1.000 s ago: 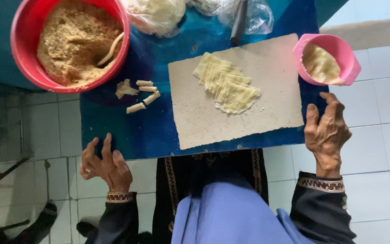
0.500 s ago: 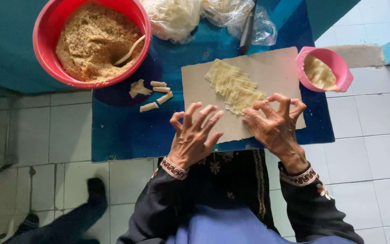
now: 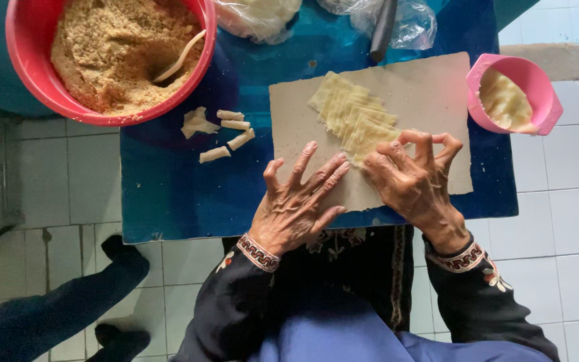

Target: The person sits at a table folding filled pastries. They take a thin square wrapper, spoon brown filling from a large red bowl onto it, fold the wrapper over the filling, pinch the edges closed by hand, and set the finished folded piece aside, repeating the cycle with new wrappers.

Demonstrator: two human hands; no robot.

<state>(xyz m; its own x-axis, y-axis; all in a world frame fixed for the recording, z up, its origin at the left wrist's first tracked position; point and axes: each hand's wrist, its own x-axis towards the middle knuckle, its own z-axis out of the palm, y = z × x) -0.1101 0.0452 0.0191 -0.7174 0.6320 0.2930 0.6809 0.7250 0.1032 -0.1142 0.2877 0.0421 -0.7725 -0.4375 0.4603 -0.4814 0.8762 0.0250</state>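
Right hand (image 3: 413, 177) pinches the near edge of the wrapper stack (image 3: 355, 115) with curled fingertips. Left hand (image 3: 299, 204), beside it, lies open and empty on the board (image 3: 430, 87). Wrappers look thin, floppy, tearable; lift by a corner.

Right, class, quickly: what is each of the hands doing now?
Left hand: open, fingers spread flat on the board, holding nothing.
Right hand: fingertips pinching at the stack of thin dough sheets.
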